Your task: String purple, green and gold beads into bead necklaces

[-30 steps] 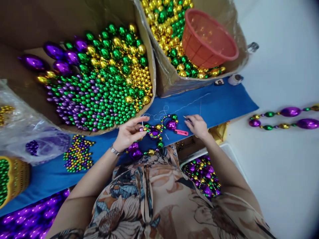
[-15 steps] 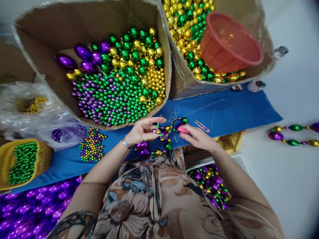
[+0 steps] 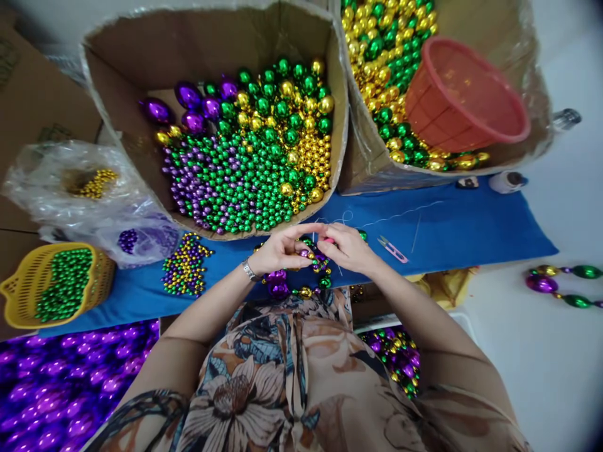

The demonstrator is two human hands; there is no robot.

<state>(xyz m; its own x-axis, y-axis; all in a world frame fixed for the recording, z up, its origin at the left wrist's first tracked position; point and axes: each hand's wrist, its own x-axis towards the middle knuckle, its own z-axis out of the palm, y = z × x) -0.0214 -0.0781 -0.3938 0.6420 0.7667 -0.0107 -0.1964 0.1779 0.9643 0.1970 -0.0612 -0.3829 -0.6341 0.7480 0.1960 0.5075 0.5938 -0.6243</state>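
My left hand [image 3: 280,250] is closed, thumb and fingers pinching part of a bead necklace [image 3: 305,291] of small purple, gold and green beads. The rest of the strand, with larger purple beads, lies on the blue cloth below. Close against its fingertips, my right hand [image 3: 348,248] is closed on a small pink object [image 3: 328,240], mostly hidden by the fingers. Thin white thread [image 3: 346,218] curls just beyond both hands. To the right lies a pair of pink-handled thread snips [image 3: 392,249].
Two cardboard boxes of beads [image 3: 249,169] stand behind the blue cloth [image 3: 494,232]; a red basket [image 3: 464,94] sits in the right one. At left are a yellow basket [image 3: 101,282], loose beads [image 3: 186,263] and a plastic bag [image 3: 42,182]. A bottle [image 3: 507,182] stands at right.
My right hand has moved left with the pink object, up against my left fingertips. The camera view has shifted, so the boxes and baskets appear further right.
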